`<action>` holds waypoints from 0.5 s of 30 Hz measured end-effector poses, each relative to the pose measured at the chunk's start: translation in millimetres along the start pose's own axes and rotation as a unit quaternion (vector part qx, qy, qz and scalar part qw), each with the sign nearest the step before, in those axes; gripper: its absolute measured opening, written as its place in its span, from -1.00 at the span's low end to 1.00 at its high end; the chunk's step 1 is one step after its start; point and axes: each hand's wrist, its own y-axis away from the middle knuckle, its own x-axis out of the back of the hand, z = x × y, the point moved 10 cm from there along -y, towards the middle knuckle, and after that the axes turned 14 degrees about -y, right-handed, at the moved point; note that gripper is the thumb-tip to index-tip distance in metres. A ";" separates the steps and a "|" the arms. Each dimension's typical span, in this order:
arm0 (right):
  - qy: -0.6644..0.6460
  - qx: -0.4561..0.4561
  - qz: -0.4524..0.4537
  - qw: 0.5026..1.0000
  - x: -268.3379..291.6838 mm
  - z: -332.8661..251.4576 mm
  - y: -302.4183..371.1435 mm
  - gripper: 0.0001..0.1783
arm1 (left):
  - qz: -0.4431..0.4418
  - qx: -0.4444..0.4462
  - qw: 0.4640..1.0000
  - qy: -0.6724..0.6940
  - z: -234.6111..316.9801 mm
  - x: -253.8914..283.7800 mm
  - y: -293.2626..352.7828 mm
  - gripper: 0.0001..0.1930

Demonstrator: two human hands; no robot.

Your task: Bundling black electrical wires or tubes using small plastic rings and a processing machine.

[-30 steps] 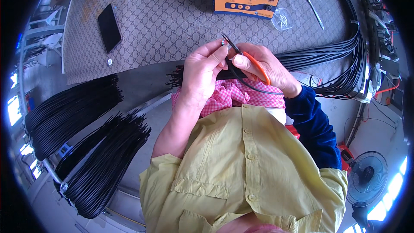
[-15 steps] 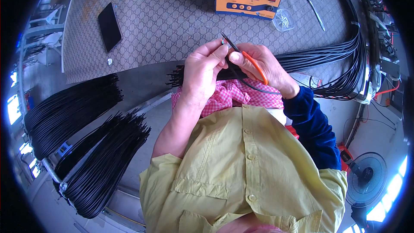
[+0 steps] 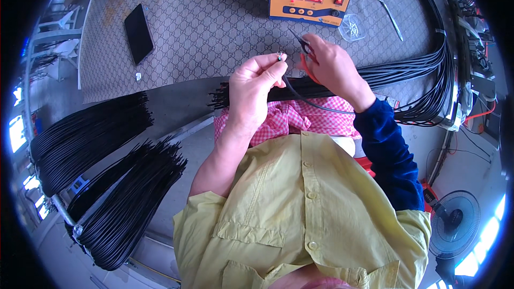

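Observation:
My left hand (image 3: 250,83) pinches the end of a thin black cable (image 3: 300,97) between thumb and finger. Small stripped wire ends (image 3: 280,57) poke out past the fingertips, too fine to tell apart. From there the cable curves away to the right below my hands. My right hand (image 3: 338,69), to the right of the cable end and apart from it, is closed round orange-handled scissors (image 3: 297,37). Their dark pointed blades angle up and left over the table; part of the handles is hidden by my fingers.
A thick bundle of black cables (image 3: 396,73) runs along the table's near edge and bends up on the right. An orange-and-blue soldering station (image 3: 308,2), clear dish (image 3: 352,28), spoon (image 3: 388,12) and phone (image 3: 139,34) lie beyond. More cable bundles (image 3: 128,203) hang at the left.
My right hand has moved up and to the right with the scissors, away from the cable end. My left hand has stayed almost in place, still pinching the cable.

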 end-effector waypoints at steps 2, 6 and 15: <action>0.073 0.112 0.028 0.991 2.5 -11.1 -1.0 -0.76 | -0.004 -0.018 1.000 -0.018 3.8 -2.9 0.1 -0.86; 0.150 0.174 0.040 0.972 9.0 -19.7 6.2 -0.69 | -0.009 -0.040 0.999 -0.033 6.9 -9.1 1.5 -0.87; -0.512 -0.098 -0.158 0.839 -15.0 -9.9 61.6 -0.76 | -0.047 0.009 0.999 -0.010 2.6 -43.8 4.0 -0.92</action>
